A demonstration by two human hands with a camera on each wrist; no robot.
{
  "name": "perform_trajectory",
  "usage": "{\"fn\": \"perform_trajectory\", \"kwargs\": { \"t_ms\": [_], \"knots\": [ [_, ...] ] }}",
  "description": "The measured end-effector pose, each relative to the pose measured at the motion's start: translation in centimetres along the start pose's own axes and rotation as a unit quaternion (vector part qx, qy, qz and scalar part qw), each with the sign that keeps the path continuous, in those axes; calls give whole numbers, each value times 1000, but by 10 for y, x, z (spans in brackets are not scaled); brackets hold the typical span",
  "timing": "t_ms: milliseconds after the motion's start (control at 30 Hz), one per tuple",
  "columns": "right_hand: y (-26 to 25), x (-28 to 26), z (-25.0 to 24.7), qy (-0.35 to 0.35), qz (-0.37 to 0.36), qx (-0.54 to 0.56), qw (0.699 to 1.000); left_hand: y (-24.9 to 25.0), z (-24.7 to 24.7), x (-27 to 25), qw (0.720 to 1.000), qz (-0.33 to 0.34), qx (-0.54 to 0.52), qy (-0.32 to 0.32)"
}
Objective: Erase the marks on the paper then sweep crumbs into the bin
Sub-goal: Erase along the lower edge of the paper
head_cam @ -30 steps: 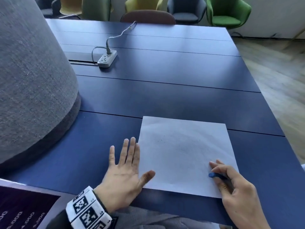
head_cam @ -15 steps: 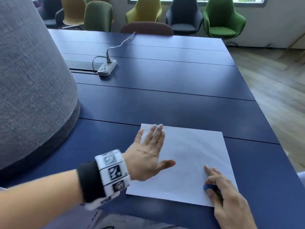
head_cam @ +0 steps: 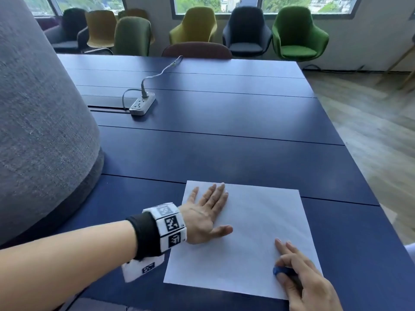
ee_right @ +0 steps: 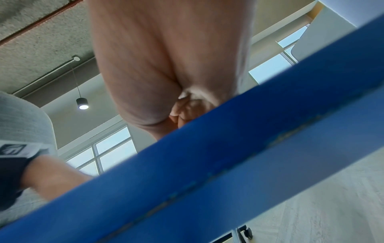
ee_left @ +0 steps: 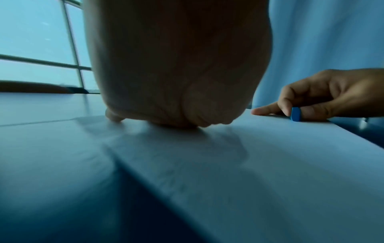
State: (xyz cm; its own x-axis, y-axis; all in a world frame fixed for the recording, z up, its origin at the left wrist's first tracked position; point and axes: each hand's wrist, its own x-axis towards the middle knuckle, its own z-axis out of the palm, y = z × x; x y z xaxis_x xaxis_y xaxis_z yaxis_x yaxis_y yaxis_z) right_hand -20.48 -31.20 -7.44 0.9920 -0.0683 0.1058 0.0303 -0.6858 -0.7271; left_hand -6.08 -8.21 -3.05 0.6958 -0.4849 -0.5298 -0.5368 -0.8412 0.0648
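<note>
Paper (head_cam: 253, 239) is lying flat on the blue tabletop (head_cam: 224, 153) near our edge. We are pressing our left hand (head_cam: 204, 217) on its far-left corner, fingers straight and spread. Our right hand (head_cam: 303, 279) is pinching a blue eraser (head_cam: 279, 270) at the near-right corner.

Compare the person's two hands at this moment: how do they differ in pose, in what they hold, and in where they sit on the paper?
The left hand lies flat with straight, spread fingers and holds nothing; the right hand is curled, pinching a blue eraser with its forefinger stretched out. The left hand covers the paper's far left part; the right hand sits at its near right corner. Both rest on the same sheet.
</note>
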Motion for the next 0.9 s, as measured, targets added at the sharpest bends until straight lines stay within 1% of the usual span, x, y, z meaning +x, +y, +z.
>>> {"fn": "perform_trajectory", "kwargs": {
  "t_ms": [67,133,167,200,233,267,333,367,400,467,567,600,633,733,767,800,900],
  "knots": [
    [0,0,-1,-2,2,3,1000,-19,4,-16,999,-28,-22,-15],
    [-1,0,-1,-4,5,7,1000,-30,4,-29,996,-76,-41,-22],
    [-1,-1,-1,-3,5,8,1000,-29,4,-33,994,-95,-47,-19],
    [-2,-1,-2,-2,6,9,1000,-24,3,-36,994,-98,-46,-12],
    [-2,0,-2,-3,6,11,1000,-15,4,-39,996,-80,-30,1],
    [-3,-1,-3,-3,7,14,1000,-1,6,-41,999,-42,-9,10],
    [-2,-1,-2,-5,8,19,1000,26,12,-43,999,44,-4,-1],
    [-1,-1,-2,-4,7,20,1000,33,16,-43,998,66,-15,-13],
    [0,0,-2,-4,6,22,1000,34,19,-43,997,68,-15,-18],
    [2,1,-2,-7,5,25,1000,17,23,-41,999,30,13,-8],
    [5,0,-2,-10,10,28,1000,-17,15,-40,996,-79,24,-13],
    [6,0,-2,-11,9,28,999,-21,11,-41,995,-101,21,-16],
    [6,0,-3,-11,8,30,999,-20,10,-42,995,-101,24,-14],
    [7,1,-2,-16,12,32,999,-2,18,-47,999,-18,40,-13],
    [6,1,-3,-18,13,32,999,1,20,-48,999,-7,37,-14],
    [6,1,-3,-19,14,32,999,-1,22,-47,999,-16,36,-15],
    [7,0,-4,-27,24,32,999,-19,14,-42,994,-99,47,-11]
  ]
}}
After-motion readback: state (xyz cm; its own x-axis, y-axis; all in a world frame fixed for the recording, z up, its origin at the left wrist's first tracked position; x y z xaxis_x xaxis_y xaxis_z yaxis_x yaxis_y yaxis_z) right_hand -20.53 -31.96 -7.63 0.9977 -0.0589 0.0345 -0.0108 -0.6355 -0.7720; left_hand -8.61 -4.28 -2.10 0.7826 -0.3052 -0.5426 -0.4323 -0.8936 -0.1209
